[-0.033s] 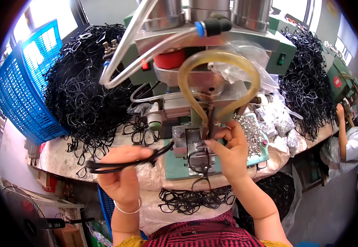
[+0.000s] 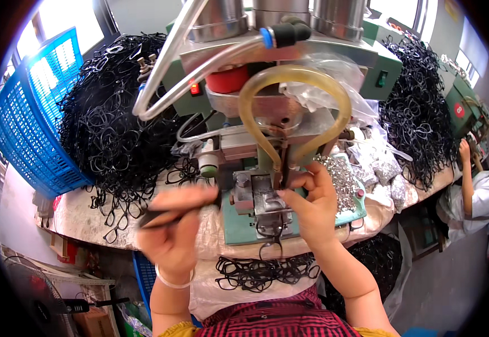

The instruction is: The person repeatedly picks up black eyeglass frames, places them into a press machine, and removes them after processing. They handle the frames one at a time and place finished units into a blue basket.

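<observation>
My left hand (image 2: 172, 227) is blurred and closed around a black cord loop (image 2: 157, 216), just left of the press's metal block (image 2: 261, 194). My right hand (image 2: 312, 205) rests on the green base (image 2: 239, 230). Its thumb and fingertips pinch at the block, where another black cord loop (image 2: 268, 238) hangs down over the front edge. A yellowish hose (image 2: 296, 76) arcs above the block, under the green press machine (image 2: 368, 56). A pile of small shiny metal pieces (image 2: 343, 177) lies just behind my right hand.
A big heap of black loops (image 2: 115, 123) fills the left of the bench, beside a blue plastic basket (image 2: 31, 123). Another heap (image 2: 419, 123) lies at the right, near a co-worker (image 2: 475, 194). More loops (image 2: 261, 269) lie on my lap. A fan (image 2: 36, 297) stands lower left.
My left hand has moved up and right toward the press with its black loop, which no longer stretches out to the left. My right hand stays at the block.
</observation>
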